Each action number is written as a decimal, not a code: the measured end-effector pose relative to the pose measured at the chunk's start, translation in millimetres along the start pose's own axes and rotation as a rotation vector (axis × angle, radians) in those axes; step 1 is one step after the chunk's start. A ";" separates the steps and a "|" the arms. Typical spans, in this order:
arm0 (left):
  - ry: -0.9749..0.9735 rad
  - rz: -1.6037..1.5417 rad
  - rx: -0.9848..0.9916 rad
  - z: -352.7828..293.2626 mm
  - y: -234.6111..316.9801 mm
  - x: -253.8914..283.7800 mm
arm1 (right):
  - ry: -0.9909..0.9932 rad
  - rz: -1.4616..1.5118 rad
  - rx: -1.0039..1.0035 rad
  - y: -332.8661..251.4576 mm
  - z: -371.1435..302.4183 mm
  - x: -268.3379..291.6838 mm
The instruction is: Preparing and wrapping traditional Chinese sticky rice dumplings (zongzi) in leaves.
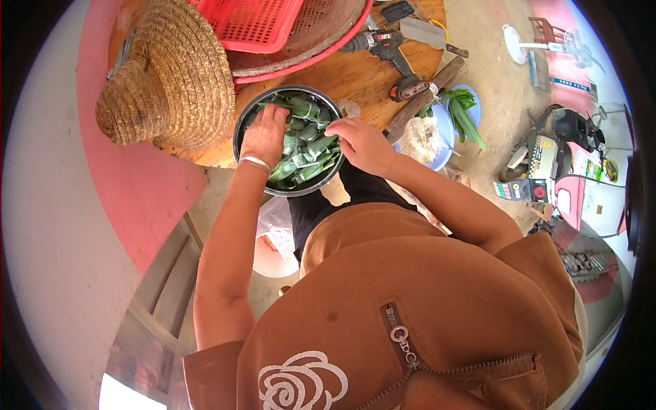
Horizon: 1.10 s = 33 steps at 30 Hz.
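Observation:
A round dark bowl [240, 130] at the near edge of the wooden table holds cut green leaves [307, 147], broad and leek-like. My left hand [265, 135], with a bangle at the wrist, reaches down into the bowl. Its fingertips are hidden among the leaves, so what they hold cannot be made out. At the bowl's right rim is my right hand [362, 145], its fingers bent and pinched together over the leaves. Whatever lies between those fingertips is too small to tell.
A straw hat [181, 75] lies left of the bowl, a red basket [256, 27] behind it. On the wooden table [342, 75] are a cordless drill [386, 51] and a cleaver [422, 31]. Blue basins [444, 130] with long green leaves [468, 119] stand beyond the right edge.

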<state>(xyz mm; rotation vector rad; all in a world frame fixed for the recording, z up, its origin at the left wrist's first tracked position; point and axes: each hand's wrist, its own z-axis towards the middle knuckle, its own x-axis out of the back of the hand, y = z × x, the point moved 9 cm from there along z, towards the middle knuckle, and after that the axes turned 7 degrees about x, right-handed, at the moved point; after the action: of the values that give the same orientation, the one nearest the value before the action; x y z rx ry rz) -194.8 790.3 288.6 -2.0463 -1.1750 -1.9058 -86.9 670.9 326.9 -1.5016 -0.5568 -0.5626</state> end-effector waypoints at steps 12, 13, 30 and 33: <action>0.046 -0.137 0.252 -7.0 -7.5 -1.3 | -0.113 -0.422 0.124 -17.0 19.8 -36.3; 0.047 -0.135 0.248 -4.6 -3.0 -2.8 | -0.142 -0.475 0.098 -13.5 20.9 -40.2; 0.169 -0.027 0.113 -22.6 17.4 -0.6 | -0.318 -0.673 0.078 4.4 41.1 -65.0; -0.001 0.186 0.151 -21.1 7.8 -16.6 | -0.325 -0.634 0.114 -1.8 54.1 -61.9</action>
<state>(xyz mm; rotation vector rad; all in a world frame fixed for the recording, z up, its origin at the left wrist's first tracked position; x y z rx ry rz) -205.6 765.5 281.4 -1.9994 -1.0528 -1.6790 -134.6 725.1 287.5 -1.3017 -1.3202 -0.7564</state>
